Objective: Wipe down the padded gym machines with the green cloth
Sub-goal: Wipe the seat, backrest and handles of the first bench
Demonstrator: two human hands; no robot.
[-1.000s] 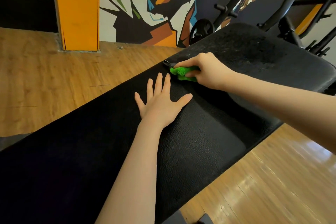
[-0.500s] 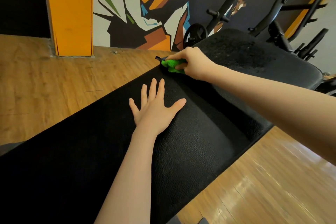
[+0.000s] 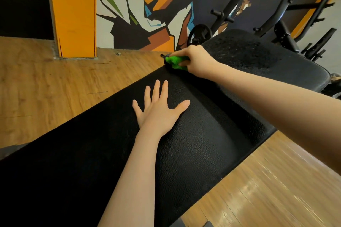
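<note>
Green cloth [image 3: 175, 62] is bunched into a wad and held at the far left edge of the black bench pad [image 3: 193, 153], right at the seam where that pad meets the next padded section [image 3: 258, 61]. It is clamped by the right hand [image 3: 197, 61], fingers curled over it, thumb side toward the edge; only a fuzzy green lump is left showing past the knuckles.

Change over the last second: the cloth has been carried outward along the seam, from a spot just beyond the left fingertips to the pad's very corner. The gap between the two hands has widened accordingly. Judged from that, one pass along the seam is about finished at this edge; a return stroke or a shift to the far section is probably due. Most of the near pad cannot be confirmed as wiped.

Left hand [image 3: 158, 110] is laid flat on the pad, fingers straight and slightly spread, nothing gripped. It has been kept in place as a brace.

Materials: pad cover is pebbled black vinyl, slightly glossy, with a soft depression ahead of the left hand. Far section looks duller and speckled, possibly worn or dusty; cannot be told which. Cloth reads as plush microfibre.

Surroundings: wood-plank floor [image 3: 46, 88], orange pillar [image 3: 73, 14], angular painted mural [image 3: 147, 5], black steel machine frame [image 3: 295, 5] behind.
</note>
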